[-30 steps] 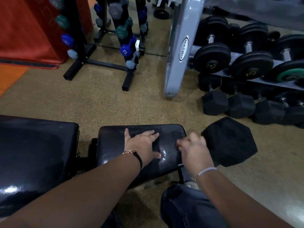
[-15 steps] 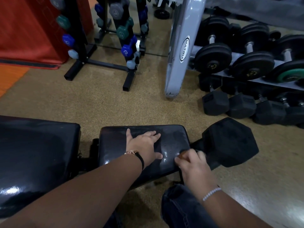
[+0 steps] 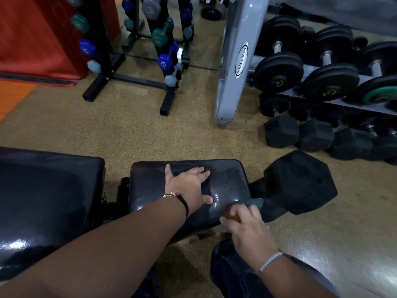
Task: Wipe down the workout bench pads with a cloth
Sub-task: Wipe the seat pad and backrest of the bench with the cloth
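Gym floor beside dumbbell racks: left hand (image 3: 189,186) rests flat on the small seat pad (image 3: 150,186), right hand (image 3: 247,226) grips a cloth (image 3: 254,202) at its near-right corner.

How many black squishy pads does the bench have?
2. The big pad is on the left. The small pad is in the middle, under the left hand; the right hand holds the cloth at its near right corner. More may be out of view.
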